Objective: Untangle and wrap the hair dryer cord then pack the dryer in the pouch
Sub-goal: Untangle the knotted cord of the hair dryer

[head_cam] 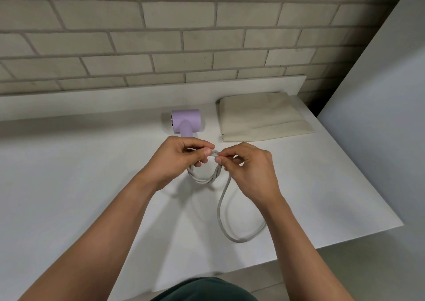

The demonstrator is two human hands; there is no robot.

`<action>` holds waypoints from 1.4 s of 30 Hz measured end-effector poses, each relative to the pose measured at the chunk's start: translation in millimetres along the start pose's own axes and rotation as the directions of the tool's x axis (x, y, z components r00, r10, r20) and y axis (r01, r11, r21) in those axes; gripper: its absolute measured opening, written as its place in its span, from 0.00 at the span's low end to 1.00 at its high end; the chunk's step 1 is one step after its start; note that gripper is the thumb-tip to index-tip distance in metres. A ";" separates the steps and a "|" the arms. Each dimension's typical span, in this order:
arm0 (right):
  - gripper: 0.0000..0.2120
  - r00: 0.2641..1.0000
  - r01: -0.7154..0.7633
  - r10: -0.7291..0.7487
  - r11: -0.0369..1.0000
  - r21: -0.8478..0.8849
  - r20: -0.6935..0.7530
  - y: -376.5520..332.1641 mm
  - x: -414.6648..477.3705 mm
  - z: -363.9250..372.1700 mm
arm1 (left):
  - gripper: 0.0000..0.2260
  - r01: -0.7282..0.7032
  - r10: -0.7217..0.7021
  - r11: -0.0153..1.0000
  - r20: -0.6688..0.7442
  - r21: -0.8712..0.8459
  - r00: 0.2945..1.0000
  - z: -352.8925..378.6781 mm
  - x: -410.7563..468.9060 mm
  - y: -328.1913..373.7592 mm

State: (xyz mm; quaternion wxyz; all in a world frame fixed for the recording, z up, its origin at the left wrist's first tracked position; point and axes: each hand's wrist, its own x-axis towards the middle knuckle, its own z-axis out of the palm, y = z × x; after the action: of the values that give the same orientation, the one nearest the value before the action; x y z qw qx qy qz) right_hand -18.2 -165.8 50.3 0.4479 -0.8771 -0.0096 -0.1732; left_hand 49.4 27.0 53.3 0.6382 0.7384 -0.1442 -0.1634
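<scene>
Left hand (174,160) gripped coiled grey cord (208,176), right hand (247,165) pinched its top strand; lilac hair dryer (185,124) just beyond, beige pouch (262,116) lay flat right, white table (69,185)

one lilac hair dryer (185,122), one grey cord (220,208), one beige pouch (262,116), two hands

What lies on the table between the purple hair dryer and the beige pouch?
Nothing: in the head view only bare white table separates the hair dryer from the pouch.
</scene>
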 end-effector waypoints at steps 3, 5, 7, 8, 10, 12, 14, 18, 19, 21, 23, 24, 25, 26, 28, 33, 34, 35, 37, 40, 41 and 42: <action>0.01 1.000 0.002 -0.001 0.999 -0.047 0.029 -4.3 -1.9 9.0 | 0.11 -0.004 0.005 1.000 0.040 -0.017 0.999 5.6 1.1 0.2; 0.04 0.999 -0.048 0.048 0.997 -0.055 0.006 -4.4 -2.5 11.8 | 0.13 0.001 0.001 0.999 0.062 -0.037 0.998 8.7 1.2 1.2; 0.09 0.994 -0.107 0.107 0.993 -0.046 0.003 -4.1 -3.5 12.1 | 0.10 0.005 -0.004 1.000 0.067 -0.023 0.998 9.9 2.1 3.3; 0.11 0.994 -0.106 0.106 0.993 -0.062 0.006 -3.7 -4.4 11.8 | 0.08 0.005 -0.005 1.000 0.072 -0.008 0.997 9.8 2.7 5.0; 0.15 0.998 -0.053 0.056 0.992 -0.111 0.024 -2.5 -4.7 11.0 | 0.08 0.027 -0.026 1.000 0.082 -0.014 0.996 8.1 3.9 8.4; 0.12 0.999 -0.002 0.010 0.989 -0.145 0.052 -1.2 -2.4 10.3 | 0.11 0.078 -0.071 0.995 0.103 -0.070 0.992 4.3 4.7 10.9; 0.07 0.996 -0.011 0.025 0.986 -0.164 0.081 -1.1 0.1 8.9 | 0.10 0.105 -0.096 0.993 0.130 -0.060 0.987 -1.5 4.6 11.6; 0.06 0.992 -0.020 0.045 0.981 -0.193 0.122 0.4 1.2 8.1 | 0.10 0.074 -0.115 0.977 0.204 0.199 0.972 -15.7 2.9 15.1; 0.06 0.991 -0.020 0.047 0.979 -0.203 0.128 1.1 0.9 8.7 | 0.10 0.053 -0.118 0.963 0.234 0.265 0.965 -18.0 2.4 16.3; 0.05 0.990 -0.030 0.059 0.976 -0.218 0.132 2.3 1.3 9.3 | 0.10 0.026 -0.112 0.938 0.232 0.345 0.966 -17.7 2.0 20.0; 0.05 0.988 -0.044 0.076 0.974 -0.222 0.137 2.3 2.4 9.6 | 0.10 -0.031 -0.057 0.897 0.184 0.441 0.981 -14.6 2.3 22.7; 0.05 0.987 -0.050 0.081 0.975 -0.215 0.139 2.0 2.7 9.5 | 0.10 -0.076 -0.012 0.864 0.172 0.497 0.985 -13.1 2.5 23.5; 0.05 0.986 -0.056 0.085 0.978 -0.200 0.140 1.9 2.8 9.6 | 0.09 -0.131 0.041 0.824 0.173 0.551 0.984 -12.2 2.5 23.7; 0.06 0.986 -0.059 0.085 0.982 -0.179 0.142 1.7 2.9 9.5 | 0.09 -0.188 0.098 0.777 0.180 0.600 0.979 -10.9 1.6 23.6; 0.07 0.984 -0.052 0.074 0.990 -0.134 0.163 2.4 3.7 9.9 | 0.09 -0.256 0.207 0.699 0.153 0.668 0.966 -8.2 -0.2 19.4; 0.08 0.961 -0.148 0.156 0.987 -0.056 0.228 4.8 2.1 10.1 | 0.06 -0.076 0.206 0.916 -0.300 0.393 0.931 -1.6 -3.3 15.9; 0.08 0.956 -0.182 0.183 0.983 -0.027 0.230 5.0 1.1 10.7 | 0.06 -0.044 0.150 0.954 -0.344 0.297 0.927 -3.0 -4.4 17.9; 0.08 0.952 -0.206 0.201 0.978 0.000 0.230 5.0 0.5 11.5 | 0.06 -0.024 0.112 0.967 -0.336 0.254 0.935 -4.8 -5.4 19.5; 0.06 0.951 -0.224 0.207 0.973 0.050 0.230 2.9 0.8 12.7 | 0.05 -0.037 0.111 0.952 -0.231 0.302 0.967 -6.6 -7.6 20.8; 0.05 0.953 -0.252 0.215 0.953 0.170 0.212 -2.2 3.0 11.2 | 0.04 -0.113 0.158 0.934 -0.110 0.340 0.981 -3.4 -9.4 22.7; 0.04 0.955 -0.264 0.225 0.941 0.210 0.192 -4.0 3.2 10.0 | 0.04 -0.131 0.170 0.940 -0.100 0.314 0.980 -2.4 -9.2 24.0; 0.04 0.956 -0.275 0.238 0.929 0.246 0.170 -5.4 3.3 8.8 | 0.04 -0.142 0.175 0.950 -0.095 0.279 0.980 -1.7 -9.0 25.6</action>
State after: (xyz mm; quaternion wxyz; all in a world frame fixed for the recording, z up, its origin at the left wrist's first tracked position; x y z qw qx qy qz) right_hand -13.4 -156.1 50.8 0.5791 -0.8122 0.0511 -0.0494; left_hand 41.9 28.6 79.4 0.5497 0.8131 -0.1859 -0.0461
